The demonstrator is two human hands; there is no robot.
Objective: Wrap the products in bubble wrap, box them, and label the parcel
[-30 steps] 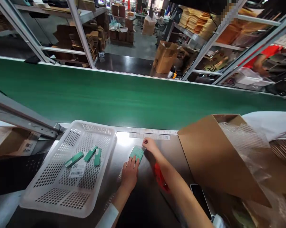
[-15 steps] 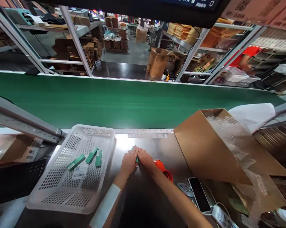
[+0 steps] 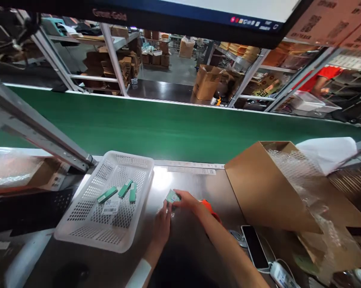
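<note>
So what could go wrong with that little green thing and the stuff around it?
The green bundle might slip, since it is small and the left hand and right hand seem to hold it only by its edges. The right forearm is close to the orange-red thing and the phone, so it could bump either one.

Your right hand (image 3: 184, 199) grips a small green packet (image 3: 172, 196) over the counter (image 3: 198, 182), your left hand (image 3: 162, 220) up against it. On your left, a white basket (image 3: 90, 245) holds three slim green boxes (image 3: 107, 195) and a barcode label (image 3: 110, 206); on your right are a phone (image 3: 254, 247) and an open carton (image 3: 264, 192) with bubble wrap (image 3: 291, 162)
</note>
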